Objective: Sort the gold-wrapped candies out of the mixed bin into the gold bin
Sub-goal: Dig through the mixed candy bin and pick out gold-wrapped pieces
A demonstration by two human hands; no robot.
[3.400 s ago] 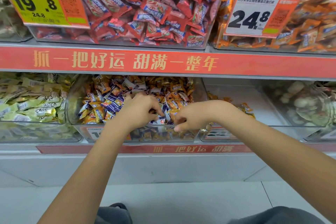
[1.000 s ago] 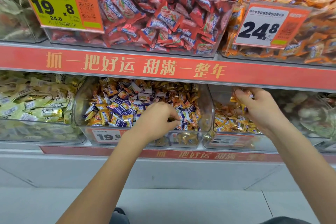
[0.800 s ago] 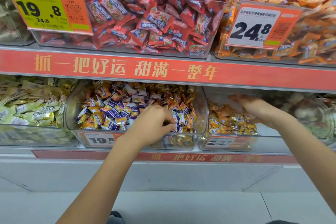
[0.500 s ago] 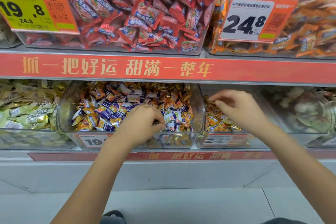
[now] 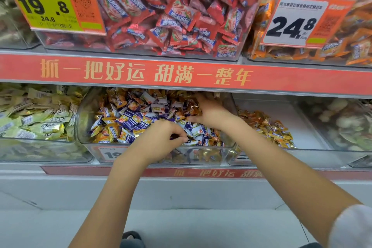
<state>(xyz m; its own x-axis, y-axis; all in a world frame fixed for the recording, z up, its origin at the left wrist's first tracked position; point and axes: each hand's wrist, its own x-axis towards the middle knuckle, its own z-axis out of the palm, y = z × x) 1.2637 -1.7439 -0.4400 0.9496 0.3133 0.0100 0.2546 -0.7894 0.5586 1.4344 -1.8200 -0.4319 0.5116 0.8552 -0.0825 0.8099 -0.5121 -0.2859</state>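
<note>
The clear mixed bin [image 5: 86,121] in the middle of the lower shelf holds a heap of purple-white and gold-wrapped candies [image 5: 128,121]. Both of my hands are inside it. My left hand [image 5: 161,140] is near the front wall, its curled fingers and thumb pinching a candy whose wrapper is mostly hidden. Further back and to the right, my right hand [image 5: 210,115] has its fingers and thumb closing round a gold-wrapped candy [image 5: 194,109]. To the right stands the gold bin [image 5: 308,127], with a small pile of gold candies [image 5: 267,127] along its left side.
A bin of pale green-gold wrapped chocolates [image 5: 36,123] stands left of the mixed bin. The red shelf strip [image 5: 181,72] hangs low over the bin openings. On the shelf above are bins of red candies [image 5: 171,16] and orange candies [image 5: 322,50]. At the far right is a bin of pale round sweets [image 5: 346,123].
My right hand let go of candies over the gold bin and moved left, back into the mixed bin. My left hand has stayed at the front of the mixed bin.
</note>
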